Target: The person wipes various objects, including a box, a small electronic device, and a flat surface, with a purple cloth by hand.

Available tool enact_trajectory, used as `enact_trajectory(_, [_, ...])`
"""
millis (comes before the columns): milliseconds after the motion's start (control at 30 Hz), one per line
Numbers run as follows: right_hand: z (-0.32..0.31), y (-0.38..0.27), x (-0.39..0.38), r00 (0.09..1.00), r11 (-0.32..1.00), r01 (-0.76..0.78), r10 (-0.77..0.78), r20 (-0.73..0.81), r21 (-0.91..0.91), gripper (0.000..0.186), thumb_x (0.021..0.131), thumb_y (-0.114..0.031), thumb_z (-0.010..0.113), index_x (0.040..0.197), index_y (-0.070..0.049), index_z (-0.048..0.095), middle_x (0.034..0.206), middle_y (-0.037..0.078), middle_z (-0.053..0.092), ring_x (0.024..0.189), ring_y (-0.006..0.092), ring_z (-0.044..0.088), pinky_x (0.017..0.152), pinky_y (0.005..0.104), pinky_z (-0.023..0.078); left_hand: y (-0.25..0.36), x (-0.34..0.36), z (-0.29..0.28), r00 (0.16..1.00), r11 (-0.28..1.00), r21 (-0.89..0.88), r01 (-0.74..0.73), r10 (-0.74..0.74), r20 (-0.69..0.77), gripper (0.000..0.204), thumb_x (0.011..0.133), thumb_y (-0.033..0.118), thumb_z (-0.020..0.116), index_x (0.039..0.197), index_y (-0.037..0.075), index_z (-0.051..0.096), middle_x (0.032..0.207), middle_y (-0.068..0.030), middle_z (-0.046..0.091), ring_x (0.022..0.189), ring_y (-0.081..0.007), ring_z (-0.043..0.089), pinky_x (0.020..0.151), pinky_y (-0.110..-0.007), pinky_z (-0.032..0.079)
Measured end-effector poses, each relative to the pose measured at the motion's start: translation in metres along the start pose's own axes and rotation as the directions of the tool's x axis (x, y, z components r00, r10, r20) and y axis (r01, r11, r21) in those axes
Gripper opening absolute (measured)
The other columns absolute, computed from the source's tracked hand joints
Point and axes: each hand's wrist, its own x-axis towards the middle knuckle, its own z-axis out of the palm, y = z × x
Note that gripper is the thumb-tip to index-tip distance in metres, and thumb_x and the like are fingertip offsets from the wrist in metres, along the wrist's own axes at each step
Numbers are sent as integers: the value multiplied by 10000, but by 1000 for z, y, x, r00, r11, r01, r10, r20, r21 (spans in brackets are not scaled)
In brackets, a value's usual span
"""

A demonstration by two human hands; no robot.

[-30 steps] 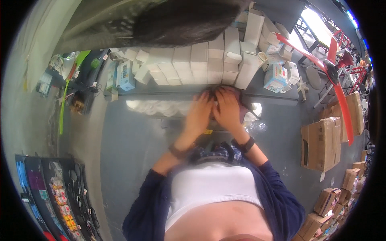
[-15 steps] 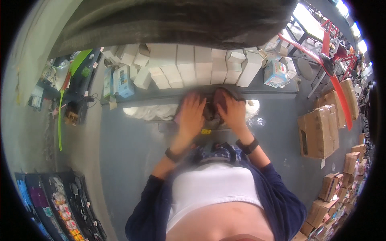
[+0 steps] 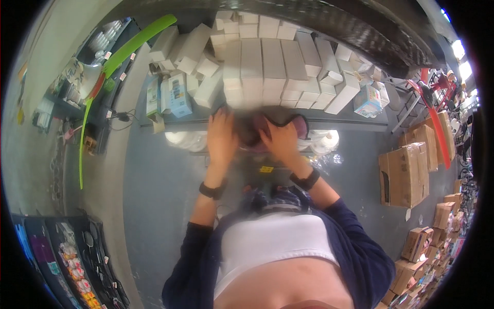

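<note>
My left hand is open, its fingers long and slightly bent, with the tips at a dark area by the shelf edge, left of a soft maroon-and-black item. My right hand is closed on that item, thumb bent inward; its exact shape is blurred and partly hidden. The item sits in front of a row of white boxes on a grey shelf. Behind my hands, lower down, are stacked white round goods; a small yellow label shows below.
Blue printed boxes flank the white ones. A dark overhang crosses above. Green and red blades stand at either side. Cardboard cartons stack right; a rack of small goods is lower left.
My left hand has moved left and up, away from the maroon item, while my right hand stays on it. The view has shifted, showing more white boxes beneath the overhang.
</note>
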Motion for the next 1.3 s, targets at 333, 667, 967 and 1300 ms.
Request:
enact_trajectory(333, [24, 12, -10, 996, 990, -6, 18, -84, 140, 429, 739, -219, 620, 1109, -13, 545, 1029, 192, 570, 934, 379, 527, 836, 430, 408, 9, 5, 9, 999, 998, 58, -21, 23, -34, 542, 683, -7, 513, 1221, 40, 477, 1180, -180, 462, 1180, -337, 398, 1017, -482, 281])
enact_trajectory(667, [42, -30, 15, 990, 962, 77, -105, 94, 261, 495, 658, -129, 558, 1139, -20, 515, 806, 154, 600, 699, 326, 571, 622, 414, 425, -15, -3, 1, 989, 991, -89, -98, 87, -124, 432, 682, -10, 486, 1112, -12, 527, 1149, -189, 515, 1172, -323, 426, 1020, -483, 280])
enact_trajectory(967, [38, -4, -18, 998, 981, 34, -45, 52, 192, 591, 666, -212, 629, 1195, -14, 455, 1128, 179, 506, 949, 349, 496, 817, 424, 393, 8, -6, 12, 980, 968, -159, -195, 197, -4, 474, 655, -20, 481, 1128, -16, 516, 1168, -196, 505, 1193, -320, 411, 1031, -468, 272])
enact_trajectory(1300, [52, -50, 6, 994, 953, 86, -102, 40, 289, 416, 711, -147, 567, 1105, -15, 534, 904, 169, 604, 624, 344, 568, 587, 444, 454, -27, 0, -15, 996, 997, 20, -73, 74, -55, 488, 698, -12, 450, 1180, 26, 513, 1181, -168, 521, 1174, -294, 438, 989, -406, 310])
